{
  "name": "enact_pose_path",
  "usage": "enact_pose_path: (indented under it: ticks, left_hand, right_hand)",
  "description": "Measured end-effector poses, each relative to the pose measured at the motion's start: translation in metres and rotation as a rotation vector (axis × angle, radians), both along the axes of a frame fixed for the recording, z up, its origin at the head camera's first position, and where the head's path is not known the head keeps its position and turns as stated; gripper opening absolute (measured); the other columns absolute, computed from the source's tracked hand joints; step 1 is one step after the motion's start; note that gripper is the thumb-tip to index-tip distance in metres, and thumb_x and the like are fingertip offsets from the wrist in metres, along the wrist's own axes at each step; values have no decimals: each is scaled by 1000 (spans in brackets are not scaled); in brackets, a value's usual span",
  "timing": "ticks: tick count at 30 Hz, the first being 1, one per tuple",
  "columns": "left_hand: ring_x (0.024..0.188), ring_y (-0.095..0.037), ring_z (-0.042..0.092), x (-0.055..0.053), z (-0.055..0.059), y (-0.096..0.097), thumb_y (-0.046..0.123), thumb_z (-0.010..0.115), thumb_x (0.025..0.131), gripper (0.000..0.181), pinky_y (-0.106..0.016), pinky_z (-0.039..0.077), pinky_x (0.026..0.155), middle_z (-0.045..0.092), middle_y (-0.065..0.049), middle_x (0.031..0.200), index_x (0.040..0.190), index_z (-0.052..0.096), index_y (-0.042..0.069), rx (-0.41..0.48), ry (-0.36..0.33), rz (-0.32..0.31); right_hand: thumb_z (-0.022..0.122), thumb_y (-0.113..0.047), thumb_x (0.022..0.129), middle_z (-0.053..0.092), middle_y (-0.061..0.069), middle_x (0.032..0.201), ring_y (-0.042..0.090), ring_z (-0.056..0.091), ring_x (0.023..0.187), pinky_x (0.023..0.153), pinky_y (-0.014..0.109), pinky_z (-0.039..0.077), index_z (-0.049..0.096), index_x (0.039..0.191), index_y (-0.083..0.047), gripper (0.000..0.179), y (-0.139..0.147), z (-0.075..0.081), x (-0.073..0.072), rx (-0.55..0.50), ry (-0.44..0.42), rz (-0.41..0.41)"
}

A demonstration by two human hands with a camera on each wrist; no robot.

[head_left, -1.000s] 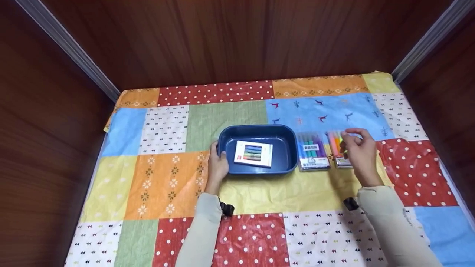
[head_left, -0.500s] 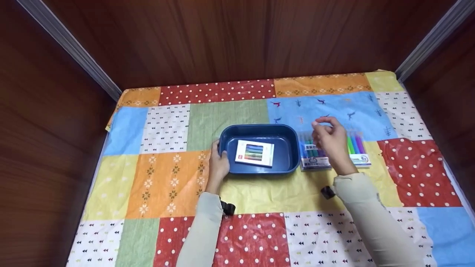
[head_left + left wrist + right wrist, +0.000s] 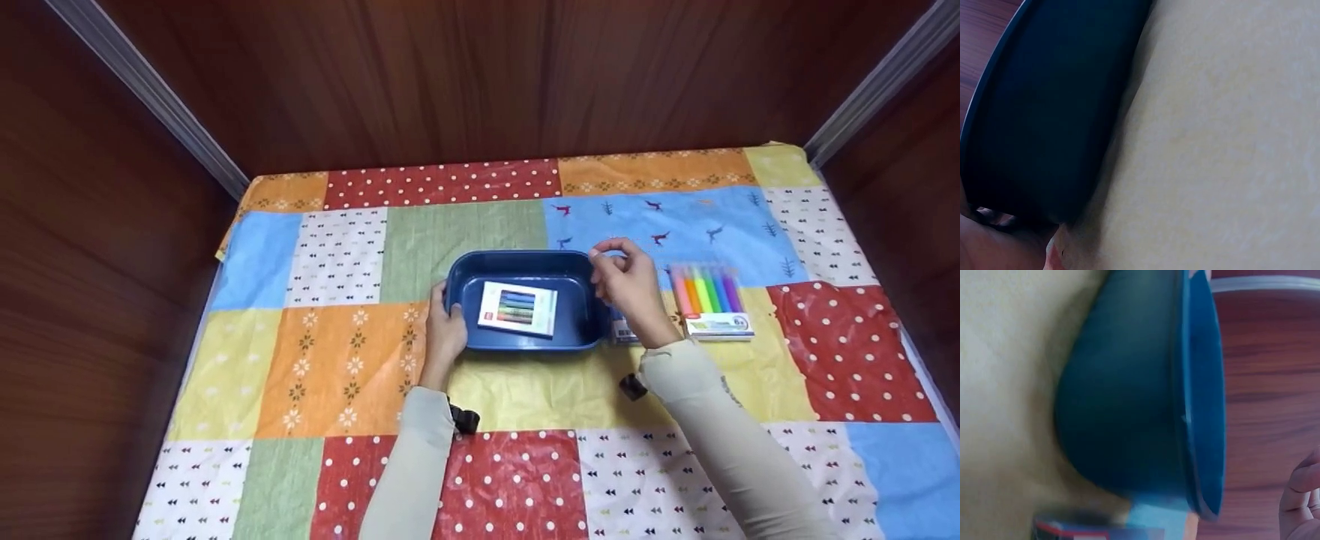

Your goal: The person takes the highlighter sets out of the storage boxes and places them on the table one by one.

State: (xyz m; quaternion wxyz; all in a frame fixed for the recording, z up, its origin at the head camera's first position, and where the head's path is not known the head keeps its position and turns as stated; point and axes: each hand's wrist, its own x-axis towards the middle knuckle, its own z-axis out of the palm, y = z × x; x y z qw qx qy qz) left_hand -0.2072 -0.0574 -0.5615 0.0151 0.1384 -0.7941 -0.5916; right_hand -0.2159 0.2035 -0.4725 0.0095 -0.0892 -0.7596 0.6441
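Note:
A dark blue rectangular bin [image 3: 577, 319] sits mid-table. Inside it lies a white box [image 3: 517, 309] with rainbow stripes on its front. My left hand [image 3: 446, 330] grips the bin's left end, thumb at the rim; the left wrist view shows that hand [image 3: 1002, 244] against the bin wall [image 3: 1055, 107]. By the bin's right rim hovers my right hand [image 3: 631, 289], fingers loosely curled, nothing visible in them. In the right wrist view, its fingers [image 3: 1303, 486] stay apart from the bin [image 3: 1123, 399]. Beneath it, a clear pack of pens [image 3: 626, 330] is mostly hidden.
A second clear pack of rainbow-coloured markers [image 3: 709, 300] lies further right. The patchwork tablecloth [image 3: 337, 375] covers the table, and dark wood-grain panels [image 3: 450, 82] enclose the back and both sides.
From above the marker pack on the right, my right hand has moved left to the bin's right rim, uncovering those markers. My left hand keeps its grip on the bin.

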Motion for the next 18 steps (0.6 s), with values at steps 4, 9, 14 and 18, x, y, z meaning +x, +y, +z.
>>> enact_pose_path:
  ticks: [4,9,14,18]
  left_hand:
    - [137,-40,51,-1,0,1,2,44,100,44,-53,40,115,53,-22,148,144,45,11,-12,10,-7]
    - [135,-39,53,0,-1,2,0,45,98,44,-52,41,114,56,-23,144,141,47,9,-25,28,-7]
    - [137,-39,51,0,-1,0,-1,44,98,44,-51,40,116,54,-22,146,142,47,8,-10,32,11]
    - [138,-39,50,0,-1,-2,0,45,99,44,-52,40,117,54,-22,148,142,47,9,-5,20,19]
  right_hand:
    - [62,-24,99,55,-7,55,7,47,42,41,21,40,57,106,-7,19,-8,-11,-4,-2,-25,27]
    - [62,-25,99,58,-5,58,9,52,44,42,22,45,57,106,-6,21,-18,-22,-8,23,-94,78]
    - [63,-29,98,61,4,67,11,55,47,45,25,50,58,107,-6,25,-28,-27,-12,85,-123,145]
    - [64,-29,97,60,5,68,12,56,49,47,26,51,58,106,-5,26,-34,-33,-14,126,-140,156]
